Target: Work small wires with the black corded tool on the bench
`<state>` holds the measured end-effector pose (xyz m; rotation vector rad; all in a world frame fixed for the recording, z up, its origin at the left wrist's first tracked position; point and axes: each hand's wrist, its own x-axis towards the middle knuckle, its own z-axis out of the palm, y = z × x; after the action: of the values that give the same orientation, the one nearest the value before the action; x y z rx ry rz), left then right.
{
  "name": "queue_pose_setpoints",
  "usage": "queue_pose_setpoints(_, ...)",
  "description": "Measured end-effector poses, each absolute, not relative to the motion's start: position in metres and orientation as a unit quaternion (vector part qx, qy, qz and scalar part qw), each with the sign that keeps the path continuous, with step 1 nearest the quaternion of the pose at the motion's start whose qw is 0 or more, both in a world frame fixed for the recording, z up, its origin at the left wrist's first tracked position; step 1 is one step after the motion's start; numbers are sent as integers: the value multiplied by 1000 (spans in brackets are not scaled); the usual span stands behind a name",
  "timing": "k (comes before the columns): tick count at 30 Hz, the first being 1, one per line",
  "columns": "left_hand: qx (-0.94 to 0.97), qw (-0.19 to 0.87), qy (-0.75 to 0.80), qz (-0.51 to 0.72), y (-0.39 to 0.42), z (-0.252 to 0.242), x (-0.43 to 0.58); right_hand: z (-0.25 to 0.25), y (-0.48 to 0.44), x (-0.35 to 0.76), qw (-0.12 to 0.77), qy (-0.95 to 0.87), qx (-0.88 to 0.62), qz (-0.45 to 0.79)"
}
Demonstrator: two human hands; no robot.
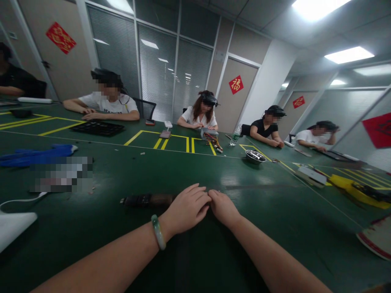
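Note:
My left hand [187,209] rests palm down on the green table [189,171], fingers slightly spread, a pale green bangle on its wrist. My right hand [222,206] lies beside it, fingertips touching the left hand's fingers. A dark, narrow object [143,199] lies on the table just left of my left hand, its right end hidden under the hand. Whether either hand grips anything is hidden from view.
Several people with headsets sit along the far side. On the table: a black tray [97,127], blue gloves [36,154], a metal bowl [255,156], a water bottle [234,135], a small box with coloured wires [210,136], a yellow item [357,189], white sheet [14,228].

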<state>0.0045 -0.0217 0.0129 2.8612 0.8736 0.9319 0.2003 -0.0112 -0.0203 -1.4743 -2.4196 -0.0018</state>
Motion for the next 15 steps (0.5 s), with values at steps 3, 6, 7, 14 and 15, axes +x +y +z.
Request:
queue_pose_setpoints(3, 923, 14, 241, 299, -28, 19, 2, -18, -9, 201, 152, -845, -512, 10)
queue_pose_setpoints(6, 942, 32, 194, 273, -30, 20, -2, -13, -3, 217, 144, -826, -544, 6)
queue_pose_setpoints(7, 948, 40, 176, 261, -29, 19, -4, -11, -1, 228, 143, -813, -564, 2)
queue_pose_setpoints(14, 954, 70, 188, 223, -23, 9, -4, -4, -30, 398, 115, -636, -763, -10)
queue_pose_setpoints(15, 949, 74, 206, 228, -21, 7, -3, -7, -42, 428, 104, -598, -794, -18)
